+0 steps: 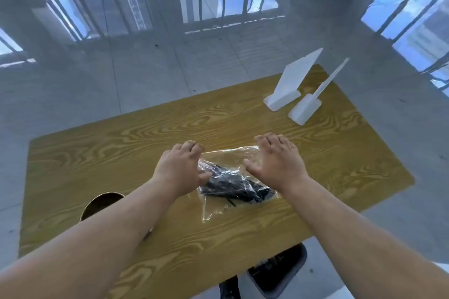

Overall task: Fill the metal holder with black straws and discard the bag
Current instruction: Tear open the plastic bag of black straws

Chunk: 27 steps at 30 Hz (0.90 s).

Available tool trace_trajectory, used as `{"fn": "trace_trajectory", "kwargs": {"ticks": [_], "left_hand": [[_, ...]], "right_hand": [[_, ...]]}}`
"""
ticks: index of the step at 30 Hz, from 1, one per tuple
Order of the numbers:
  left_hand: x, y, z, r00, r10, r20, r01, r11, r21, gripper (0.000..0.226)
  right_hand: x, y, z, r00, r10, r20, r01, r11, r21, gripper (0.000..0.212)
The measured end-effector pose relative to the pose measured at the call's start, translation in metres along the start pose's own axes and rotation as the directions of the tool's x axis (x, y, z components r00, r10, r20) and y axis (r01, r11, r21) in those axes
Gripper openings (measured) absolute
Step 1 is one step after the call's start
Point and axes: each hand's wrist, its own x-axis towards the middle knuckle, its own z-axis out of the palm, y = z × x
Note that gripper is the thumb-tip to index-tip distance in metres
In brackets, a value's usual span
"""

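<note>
your spread right hand (279, 162) and left hand (178, 167), grip unclear, flank a crinkly clear bag (230, 156) of black straws (234, 185); round metal holder (100, 202) under left forearm.

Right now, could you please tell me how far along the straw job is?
Nothing done yet: the black straws are inside the clear bag on the table. In hand: left hand and right hand reach over the bag. Left: filling the metal holder and discarding the bag.
</note>
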Motion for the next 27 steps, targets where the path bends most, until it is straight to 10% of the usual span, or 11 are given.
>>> {"fn": "trace_trajectory", "kwargs": {"ticks": [15,27], "left_hand": [[0.021,0.021,0.084,0.730,-0.523,0.439,0.670,0.673,-0.313,0.105],[0.019,0.022,0.079,0.789,-0.397,0.468,0.613,0.454,-0.647,0.065]], "right_hand": [[-0.001,0.048,0.091,0.800,0.455,0.391,-0.593,0.700,0.398,0.096],[0.008,0.035,0.100,0.755,0.304,0.580,-0.653,0.414,0.634,0.047]]}}
